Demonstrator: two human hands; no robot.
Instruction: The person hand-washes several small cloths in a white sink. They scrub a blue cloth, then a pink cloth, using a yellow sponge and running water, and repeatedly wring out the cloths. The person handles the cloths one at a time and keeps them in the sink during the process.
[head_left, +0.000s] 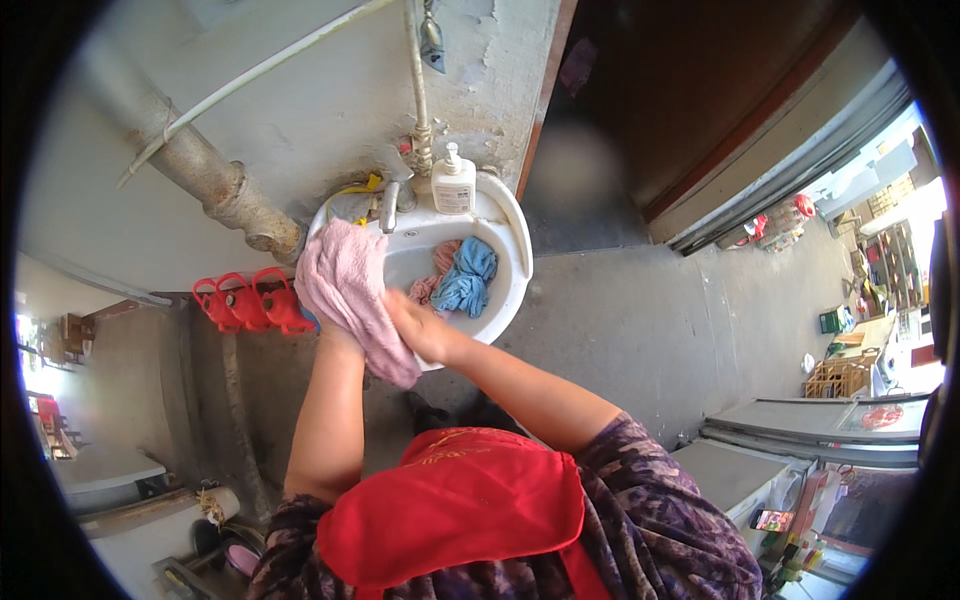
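A pink terry towel (345, 289) is bunched between my hands, above the left front of a white ceramic washbasin (517, 281). The towel covers most of my left hand (339, 336), so its fingers are hidden. My right hand (420, 328), slightly blurred, presses on the towel's right side with its fingertips partly out of sight. Inside the basin, on the right, lie a crumpled blue cloth (469, 277) and a pink cloth (425, 288). A metal faucet (389, 206) stands at the basin's back, beside a white pump bottle (454, 186).
Three red flasks with loop handles (244, 306) stand left of the basin. A thick stained pipe (217, 195) meets the wall behind them. A thin pipe (416, 82) rises behind the faucet. To the right are a dark doorway (592, 172) and grey concrete floor (600, 315).
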